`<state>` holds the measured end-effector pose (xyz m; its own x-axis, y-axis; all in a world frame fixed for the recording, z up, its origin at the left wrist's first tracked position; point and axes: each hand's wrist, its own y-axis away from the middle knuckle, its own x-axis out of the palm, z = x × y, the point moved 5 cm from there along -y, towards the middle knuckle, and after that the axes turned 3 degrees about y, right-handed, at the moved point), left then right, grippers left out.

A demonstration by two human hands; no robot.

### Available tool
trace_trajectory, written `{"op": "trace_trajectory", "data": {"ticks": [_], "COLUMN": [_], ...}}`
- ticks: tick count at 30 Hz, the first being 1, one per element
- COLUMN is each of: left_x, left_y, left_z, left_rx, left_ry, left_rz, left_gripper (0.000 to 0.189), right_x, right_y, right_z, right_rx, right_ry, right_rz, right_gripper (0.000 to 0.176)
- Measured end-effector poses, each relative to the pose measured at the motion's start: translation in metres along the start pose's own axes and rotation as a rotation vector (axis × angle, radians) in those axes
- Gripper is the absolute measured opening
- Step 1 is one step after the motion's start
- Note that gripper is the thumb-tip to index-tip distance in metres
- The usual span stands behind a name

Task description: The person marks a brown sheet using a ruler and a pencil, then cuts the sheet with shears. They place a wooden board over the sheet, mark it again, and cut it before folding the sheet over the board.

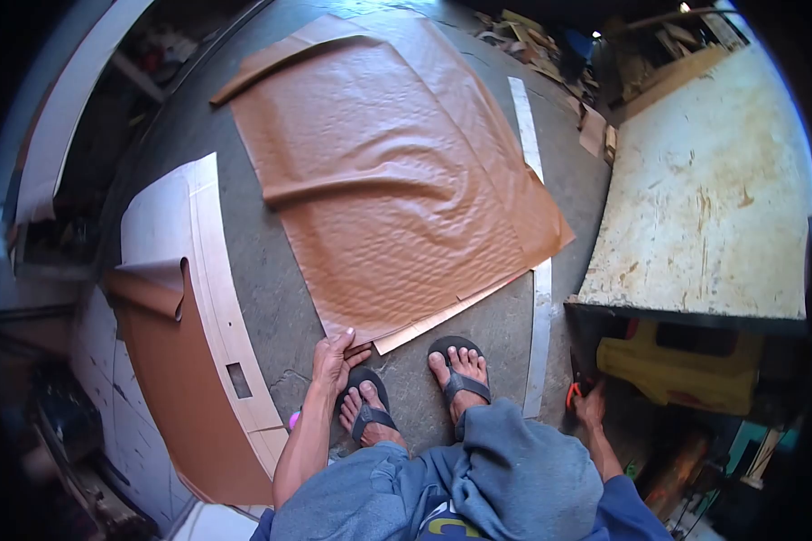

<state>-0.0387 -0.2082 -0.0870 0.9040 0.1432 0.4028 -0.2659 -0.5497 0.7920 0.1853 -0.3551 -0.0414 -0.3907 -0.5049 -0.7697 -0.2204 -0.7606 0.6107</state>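
Observation:
A large brown leather-like sheet point(379, 180) lies rumpled on the floor, with a raised fold near its far left edge. At its near left corner, my left hand point(334, 361) pinches the material, thumb on top. Pale backing or board point(451, 314) shows beneath the sheet's near edge. Low on the right, my right hand point(592, 408) is closed around the orange handle of what look like scissors point(573, 393); their blades are hard to make out in the shade.
To the left leans a pale wooden panel point(235, 316) with a brown covering point(180, 397) partly curled back. A metal strip point(539, 334) runs along the floor. A worn white-topped table point(695, 198) stands right, a yellow object point(677, 365) below it. Scrap pieces point(532, 45) lie behind.

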Motion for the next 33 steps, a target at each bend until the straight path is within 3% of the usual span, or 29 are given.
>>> {"op": "trace_trajectory", "data": {"ticks": [1, 4, 8, 9, 12, 13, 15, 17, 19, 22, 24, 27, 29, 31, 33], "left_x": [0.0, 0.012, 0.031, 0.034, 0.034, 0.036, 0.036, 0.039, 0.036, 0.035, 0.035, 0.035, 0.038, 0.042, 0.042], "left_y": [0.004, 0.018, 0.023, 0.021, 0.013, 0.011, 0.006, 0.003, 0.0, 0.002, 0.001, 0.005, 0.008, 0.01, 0.01], "left_z": [0.004, 0.015, 0.034, 0.036, 0.038, 0.037, 0.04, 0.039, 0.042, 0.041, 0.043, 0.042, 0.04, 0.039, 0.041], "left_rx": [0.018, 0.039, 0.033, 0.024, 0.03, 0.039, -0.012, -0.009, -0.006, -0.003, -0.023, -0.049, -0.064, -0.068, -0.092], "left_ry": [0.034, 0.231, 0.223, 0.223, -0.003, 0.002, -0.085, -0.068, -0.073, -0.078, -0.079, -0.032, 0.012, 0.039, 0.048], "left_rz": [-0.012, -0.009, 0.009, 0.012, -0.065, -0.058, -0.105, -0.133, -0.148, -0.144, -0.129, -0.13, -0.123, -0.095, -0.082], "left_gripper": [0.027, 0.024, 0.03, 0.03, 0.036, 0.036, 0.035, 0.031, 0.031, 0.032, 0.032, 0.033, 0.032, 0.033, 0.033], "right_x": [-0.001, -0.006, -0.119, -0.132, -0.193, -0.198, -0.195, -0.159, -0.122, -0.089, -0.075, -0.034, -0.038, -0.045, -0.035], "right_y": [0.0, -0.007, 0.081, 0.085, 0.06, 0.048, 0.032, 0.014, 0.005, -0.004, -0.004, -0.015, -0.018, -0.02, -0.025], "right_z": [0.004, 0.006, -0.187, -0.167, -0.089, -0.074, -0.042, -0.034, -0.023, -0.006, 0.003, -0.002, 0.006, 0.012, 0.008], "right_rx": [-0.041, 0.066, 0.086, 0.097, 0.033, 0.029, -0.134, -0.147, -0.026, -0.003, 0.206, 0.138, 0.129, 0.065, 0.086], "right_ry": [0.022, 0.018, -0.385, -0.488, -0.38, -0.375, -0.304, -0.337, -0.4, -0.316, -0.555, -0.798, -0.793, -0.761, -0.784], "right_rz": [0.055, 0.081, 0.029, 0.016, 0.311, 0.301, 0.416, 0.521, 0.597, 0.528, 0.693, 0.659, 0.652, 0.632, 0.651], "right_gripper": [0.063, 0.069, 0.054, 0.053, 0.048, 0.048, 0.048, 0.045, 0.055, 0.067, 0.061, 0.06, 0.057, 0.075, 0.073]}}
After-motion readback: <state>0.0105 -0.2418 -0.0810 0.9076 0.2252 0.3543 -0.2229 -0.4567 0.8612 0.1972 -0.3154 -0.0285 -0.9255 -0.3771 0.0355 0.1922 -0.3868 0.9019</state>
